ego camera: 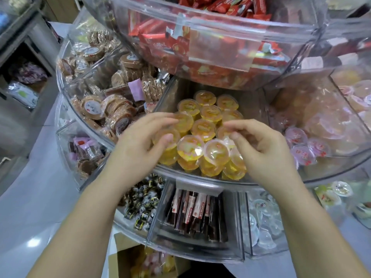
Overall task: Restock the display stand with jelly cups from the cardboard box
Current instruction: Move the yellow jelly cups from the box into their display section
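Several yellow jelly cups (204, 127) fill the middle compartment of the clear tiered display stand (192, 176). My left hand (140, 145) reaches in from the left, thumb and fingers closed around one yellow cup (167, 137) at the front left of the pile. From the right, my right hand (261, 151) has curled fingers, its thumb and forefinger pinching the rim of a cup (221, 131). The open cardboard box (122, 257) stands on the floor under the stand, with yellow and pink cups (152, 263) inside, partly hidden by the lowest tier.
Round brown biscuits (118, 111) fill the compartment on the left, pink jelly cups (301, 149) the one on the right. Red wrapped sweets (200, 47) overhang in the tier above. Below lie dark candies (144, 203), brown stick packs (194, 213) and clear cups (261, 219).
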`<state>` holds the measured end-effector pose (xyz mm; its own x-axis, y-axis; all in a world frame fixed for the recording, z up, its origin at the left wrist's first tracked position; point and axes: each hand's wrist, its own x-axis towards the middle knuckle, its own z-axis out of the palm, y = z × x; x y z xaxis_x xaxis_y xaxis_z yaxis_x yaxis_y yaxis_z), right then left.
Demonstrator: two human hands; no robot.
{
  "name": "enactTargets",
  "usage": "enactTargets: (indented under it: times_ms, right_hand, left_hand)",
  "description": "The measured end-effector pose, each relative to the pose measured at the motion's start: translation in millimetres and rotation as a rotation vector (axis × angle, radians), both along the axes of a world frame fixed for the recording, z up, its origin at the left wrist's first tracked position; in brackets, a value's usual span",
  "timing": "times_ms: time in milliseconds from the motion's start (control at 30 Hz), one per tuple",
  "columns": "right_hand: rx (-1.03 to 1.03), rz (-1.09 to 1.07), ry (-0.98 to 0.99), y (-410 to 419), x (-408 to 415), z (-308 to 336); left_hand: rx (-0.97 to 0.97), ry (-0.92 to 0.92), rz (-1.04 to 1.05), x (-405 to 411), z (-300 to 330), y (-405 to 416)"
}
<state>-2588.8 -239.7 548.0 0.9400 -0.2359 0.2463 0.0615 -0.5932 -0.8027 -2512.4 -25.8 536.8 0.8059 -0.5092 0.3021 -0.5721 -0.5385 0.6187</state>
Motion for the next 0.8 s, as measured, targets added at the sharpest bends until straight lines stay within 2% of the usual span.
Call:
enactTargets:
  times_ms: [100,167,300,433,567,667,800]
  right_hand:
    - [0.137,0.127,0.016,45,-19,6]
    - [0.2,0.231,0.08,81,-32,-2]
    - [0.257,0.419,0.307,152,-60,-54]
    - [0.303,0.524,0.67,210,-88,-161]
    - [0.076,0.542,1.027,230,-118,-314]
    - [-0.132,0.565,1.234,226,-130,-429]
    - [-0.427,0.685,1.283,225,-131,-566]
  left_hand:
    - [-0.279,0.081,0.114,-36,-5,41]
    - [-0.372,0.128,0.204,-65,-17,72]
    - [-0.418,0.285,0.43,-125,-70,135]
    - [-0.404,0.565,0.642,-183,-175,192]
    - [-0.34,0.833,0.795,-236,-305,220]
    - [-0.269,1.024,0.809,-262,-410,220]
    - [-0.173,1.192,0.835,-276,-548,212]
